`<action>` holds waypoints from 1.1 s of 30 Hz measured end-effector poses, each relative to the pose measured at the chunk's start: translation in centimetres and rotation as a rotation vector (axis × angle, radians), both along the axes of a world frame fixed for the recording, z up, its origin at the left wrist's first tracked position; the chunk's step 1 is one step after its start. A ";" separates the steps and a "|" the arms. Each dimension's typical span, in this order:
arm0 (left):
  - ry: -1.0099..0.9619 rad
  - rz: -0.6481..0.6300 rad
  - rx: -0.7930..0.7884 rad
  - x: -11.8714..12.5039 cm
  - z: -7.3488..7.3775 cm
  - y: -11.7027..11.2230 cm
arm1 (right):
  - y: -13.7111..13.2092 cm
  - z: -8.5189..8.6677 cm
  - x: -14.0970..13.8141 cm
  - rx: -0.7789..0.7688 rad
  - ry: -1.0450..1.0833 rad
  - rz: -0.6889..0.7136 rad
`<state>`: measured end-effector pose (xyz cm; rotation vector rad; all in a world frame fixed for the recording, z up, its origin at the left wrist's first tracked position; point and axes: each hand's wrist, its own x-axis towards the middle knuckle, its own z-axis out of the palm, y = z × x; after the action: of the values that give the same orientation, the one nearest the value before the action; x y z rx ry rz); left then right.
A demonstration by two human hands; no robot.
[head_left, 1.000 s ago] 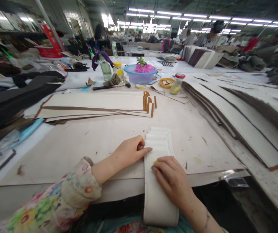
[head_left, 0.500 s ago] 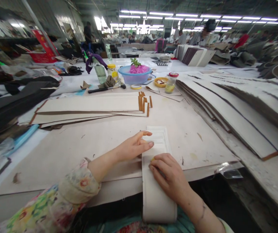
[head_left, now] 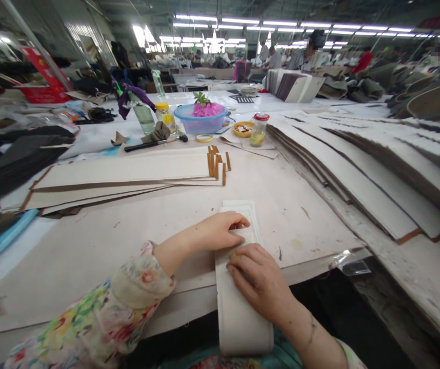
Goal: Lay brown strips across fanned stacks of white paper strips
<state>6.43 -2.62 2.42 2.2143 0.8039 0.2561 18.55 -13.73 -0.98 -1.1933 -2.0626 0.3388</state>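
Note:
Pale strips point(head_left: 239, 328) lie stacked in front of me, the upper one bending down over the table's near edge toward my lap. My left hand point(head_left: 225, 230) is over the far part of the stack, fingers bent and thumb apart from them, resting on or just above the upper strip. Nearer to me, my right hand point(head_left: 260, 277) lies on the strip with its fingers curled together. A small yellow piece point(head_left: 233, 254) peeks out at its fingertips; most of it is hidden, so its kind is unclear.
Cream panels with brown edges point(head_left: 127, 166) lie beyond my left hand. Behind them stand a blue basin point(head_left: 200, 120), a red-lidded jar point(head_left: 259, 129), a yellow-lidded jar point(head_left: 165, 118) and a black-handled brush point(head_left: 154, 143). Large layered sheets point(head_left: 358, 169) fill the right side. People are farther back.
My left hand has lowered onto the strips, its raised index finger now bent down. My right hand stays in place on the strip. The whole view has shifted slightly.

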 end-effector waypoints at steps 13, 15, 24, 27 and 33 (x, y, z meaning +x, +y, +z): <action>0.065 -0.076 0.299 -0.1 0.1 -1.8 | -0.2 -0.3 0.0 0.009 0.002 -0.018; 0.074 -0.094 0.331 -0.2 -0.1 -2.0 | -0.2 -0.3 0.0 0.027 -0.004 -0.025; 0.162 -0.139 0.447 -0.3 -0.3 -2.8 | -0.5 -0.2 0.0 0.046 -0.063 -0.057; 0.193 -0.137 0.474 -0.3 0.0 -3.2 | -0.6 -0.3 0.0 0.057 -0.037 -0.051; 0.199 -0.097 0.489 -0.6 -0.2 -3.7 | -0.5 -0.3 0.9 0.074 0.150 -0.124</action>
<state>5.86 -6.31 2.26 2.7655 0.7975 0.2019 19.45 -14.21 -1.26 -1.2076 -1.8478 0.2810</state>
